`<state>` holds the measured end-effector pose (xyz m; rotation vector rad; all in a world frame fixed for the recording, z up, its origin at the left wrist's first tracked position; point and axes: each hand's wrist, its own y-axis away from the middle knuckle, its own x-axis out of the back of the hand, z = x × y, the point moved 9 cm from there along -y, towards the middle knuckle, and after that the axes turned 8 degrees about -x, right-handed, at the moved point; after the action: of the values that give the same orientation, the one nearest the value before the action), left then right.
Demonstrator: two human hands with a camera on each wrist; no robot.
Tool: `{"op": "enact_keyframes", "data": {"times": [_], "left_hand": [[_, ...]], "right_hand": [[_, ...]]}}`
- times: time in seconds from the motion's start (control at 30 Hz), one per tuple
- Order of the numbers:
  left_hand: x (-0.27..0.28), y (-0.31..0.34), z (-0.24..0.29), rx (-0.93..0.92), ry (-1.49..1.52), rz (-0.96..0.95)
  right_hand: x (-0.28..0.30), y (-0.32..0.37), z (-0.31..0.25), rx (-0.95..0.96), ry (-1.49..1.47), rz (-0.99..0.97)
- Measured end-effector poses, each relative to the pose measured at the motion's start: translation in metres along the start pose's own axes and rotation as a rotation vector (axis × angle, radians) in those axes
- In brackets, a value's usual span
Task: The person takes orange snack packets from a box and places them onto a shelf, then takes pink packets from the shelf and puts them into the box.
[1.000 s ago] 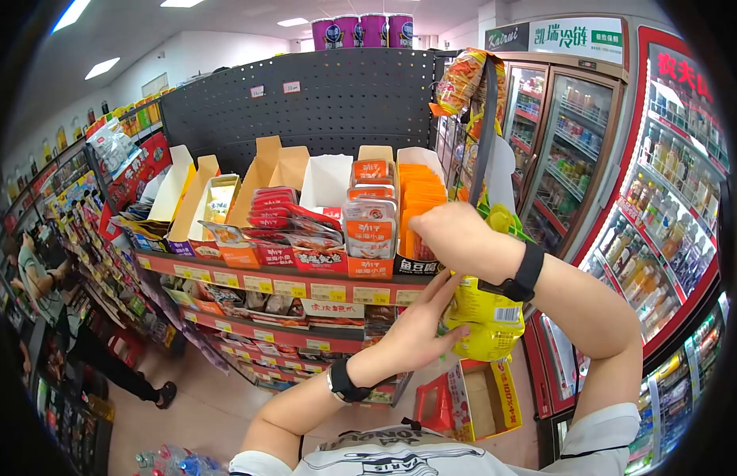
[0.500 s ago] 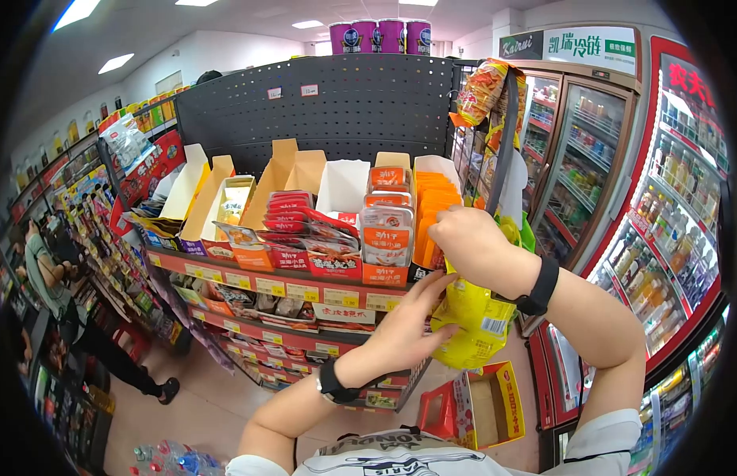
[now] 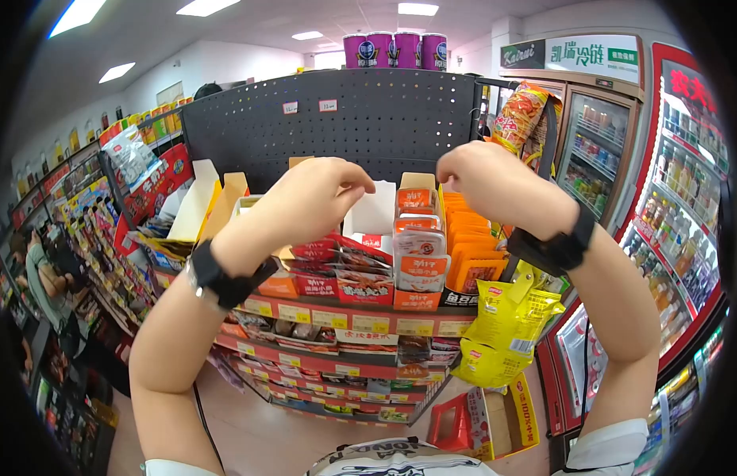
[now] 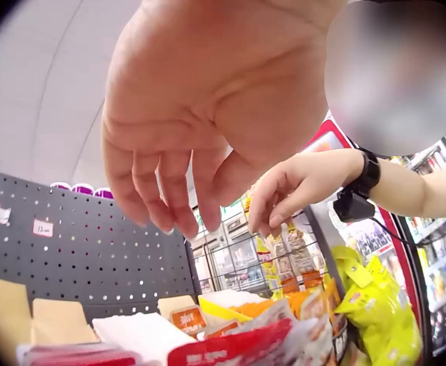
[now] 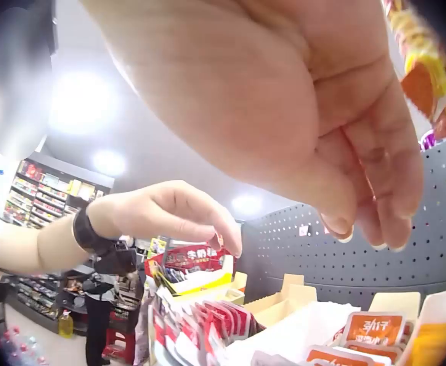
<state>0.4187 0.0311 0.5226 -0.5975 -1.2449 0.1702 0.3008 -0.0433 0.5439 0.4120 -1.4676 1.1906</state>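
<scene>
Both hands hover over the top shelf's snack boxes, holding nothing, fingers loosely bent downward. My left hand (image 3: pixel 321 198) is over the red snack packets (image 3: pixel 348 258) and the white box flap (image 3: pixel 371 208); its loose fingers (image 4: pixel 173 187) show in the left wrist view. The right hand (image 3: pixel 495 181) is above a row of orange packets (image 3: pixel 467 250), its fingertips (image 5: pixel 394 229) hanging down in the right wrist view. Between the two hands stand clear-topped orange packs (image 3: pixel 421 262). Yellow snack bags (image 3: pixel 515 317) hang at the shelf's right corner, below the right hand.
A dark perforated panel (image 3: pixel 305 127) rises behind the boxes, with purple cans (image 3: pixel 394 51) on top. Orange snack bags (image 3: pixel 519 115) hang at its right end. Drinks fridges (image 3: pixel 678 182) line the right side. An open carton (image 3: pixel 507 420) sits on the floor; another person (image 3: pixel 47 278) stands left.
Both hands have left the yellow bags and orange packets and risen. The left hand swung up and left across the boxes. The yellow bags now hang by themselves at the corner.
</scene>
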Motion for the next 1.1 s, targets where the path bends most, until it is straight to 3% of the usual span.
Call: {"op": "enact_keyframes", "data": {"times": [0.03,0.13,0.2,0.3,0.37,0.4,0.5,0.57,0.63,0.67,1.03,1.1], "left_hand": [[-0.009,-0.011,-0.017,0.080,0.101,-0.121],[-0.051,-0.037,-0.036,-0.045,0.079,-0.447],[-0.076,-0.047,-0.037,-0.121,-0.011,-0.571],[-0.115,-0.064,-0.062,-0.099,-0.084,-0.678],[-0.114,-0.060,-0.048,-0.102,-0.218,-0.775],[-0.120,-0.062,-0.049,-0.143,-0.264,-0.828],[-0.139,-0.072,-0.064,-0.140,-0.242,-0.802],[-0.143,-0.069,-0.060,-0.205,-0.295,-0.785],[-0.137,-0.071,-0.048,-0.323,-0.306,-0.652],[-0.145,-0.071,-0.054,-0.244,-0.341,-0.772],[-0.162,-0.087,-0.066,-0.095,-0.276,-0.793],[-0.166,-0.083,-0.070,-0.073,-0.268,-0.879]], "right_hand": [[-0.011,-0.012,-0.004,0.006,0.025,-0.035],[-0.055,-0.048,-0.001,-0.038,0.014,-0.072],[-0.078,-0.064,0.003,-0.009,0.017,-0.093],[-0.100,-0.075,0.014,-0.095,0.061,-0.143],[-0.122,-0.076,0.030,-0.214,-0.048,-0.259],[-0.123,-0.073,0.031,-0.261,0.064,-0.273],[-0.117,-0.071,0.023,-0.147,-0.076,-0.122],[-0.123,-0.077,0.026,-0.095,0.000,-0.064],[-0.127,-0.082,0.030,-0.139,0.235,-0.129],[-0.131,-0.084,0.031,-0.128,0.243,-0.152],[-0.122,-0.079,0.028,-0.096,0.186,-0.311],[-0.122,-0.078,0.028,-0.125,0.136,-0.330]]}}
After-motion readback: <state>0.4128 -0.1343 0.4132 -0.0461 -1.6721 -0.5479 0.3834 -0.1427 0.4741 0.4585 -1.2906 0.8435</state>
